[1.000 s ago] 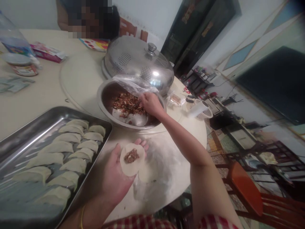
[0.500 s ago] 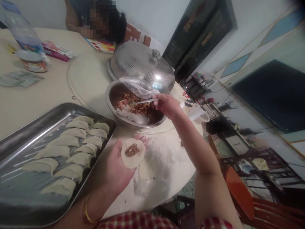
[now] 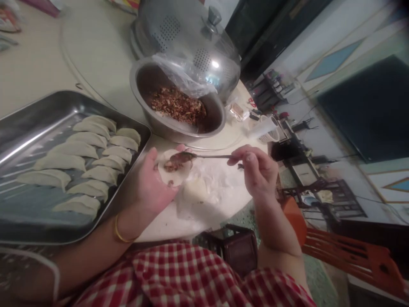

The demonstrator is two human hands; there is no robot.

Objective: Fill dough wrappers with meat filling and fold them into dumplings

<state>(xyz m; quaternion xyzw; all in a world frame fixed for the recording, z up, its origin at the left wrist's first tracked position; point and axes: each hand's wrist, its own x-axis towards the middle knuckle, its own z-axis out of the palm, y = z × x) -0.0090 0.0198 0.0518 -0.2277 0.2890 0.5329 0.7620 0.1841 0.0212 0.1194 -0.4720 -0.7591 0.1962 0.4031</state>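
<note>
My left hand (image 3: 148,187) cradles a round dumpling wrapper (image 3: 179,175), with a small heap of meat filling on it. Between the fingers of my right hand (image 3: 258,170) is the handle of a metal spoon (image 3: 212,156). Its bowl lies over the wrapper, touching or just above the filling. Beyond both hands stands a steel bowl (image 3: 136,85) of chopped filling (image 3: 177,106), partly draped by a clear plastic bag (image 3: 188,81). Another pale wrapper or wrappers (image 3: 194,190) lie on the table beside my left hand.
To the left is a metal tray (image 3: 68,104) holding several folded dumplings (image 3: 76,149). A large perforated steel dome lid (image 3: 185,38) stands behind the bowl. A white cup-like container (image 3: 265,125) sits at the table's right, with an orange chair (image 3: 351,256) beyond the edge.
My right hand has brought the spoon from the filling bowl back to the wrapper in my left hand. The view has tilted down, and the person across the table is out of frame.
</note>
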